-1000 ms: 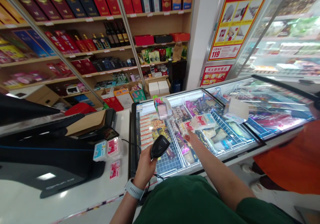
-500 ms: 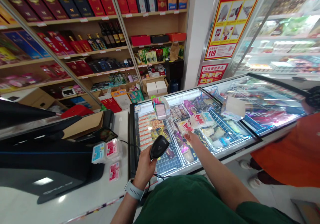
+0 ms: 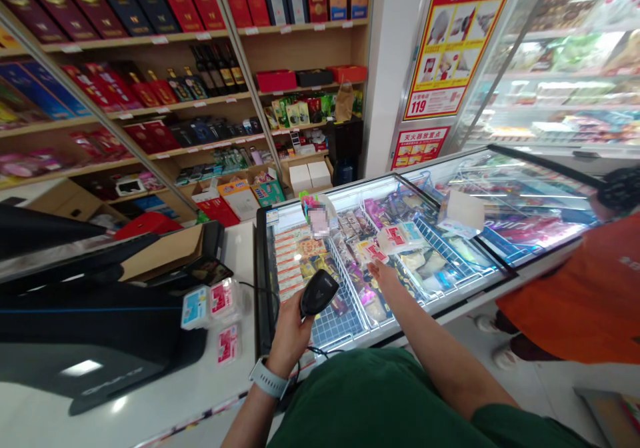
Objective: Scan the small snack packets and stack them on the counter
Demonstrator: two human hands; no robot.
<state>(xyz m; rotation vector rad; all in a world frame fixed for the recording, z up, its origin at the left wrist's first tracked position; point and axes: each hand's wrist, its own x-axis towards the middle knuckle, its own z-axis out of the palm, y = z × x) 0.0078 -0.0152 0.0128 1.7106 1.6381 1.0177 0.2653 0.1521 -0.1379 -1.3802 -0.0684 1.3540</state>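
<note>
My left hand (image 3: 289, 331) is wrapped round the handle of a black barcode scanner (image 3: 319, 293), its head tilted up over the freezer's left end. A cable hangs below it. Over the freezer glass, my right hand (image 3: 384, 276) has its fingers closed at the near edge of a clear plastic box with a pink label (image 3: 375, 251). Just beyond lie another pink-labelled box (image 3: 395, 236) and a blue-labelled box (image 3: 412, 233). More such boxes are on the white counter to the left: a blue-labelled one (image 3: 195, 307) beside pink-labelled ones (image 3: 227, 343).
A glass-topped chest freezer (image 3: 261, 268) with wire baskets of packets spans the front. An open carton (image 3: 463, 213) rests on its glass. A dark checkout terminal (image 3: 115, 341) occupies the left counter. A person in orange (image 3: 575, 295) stands at the right. Stocked shelves (image 3: 200, 101) rise behind.
The view has shifted slightly to the right. Both hands keep nearly the same place, the left still around the scanner and the right at the pink-labelled box.
</note>
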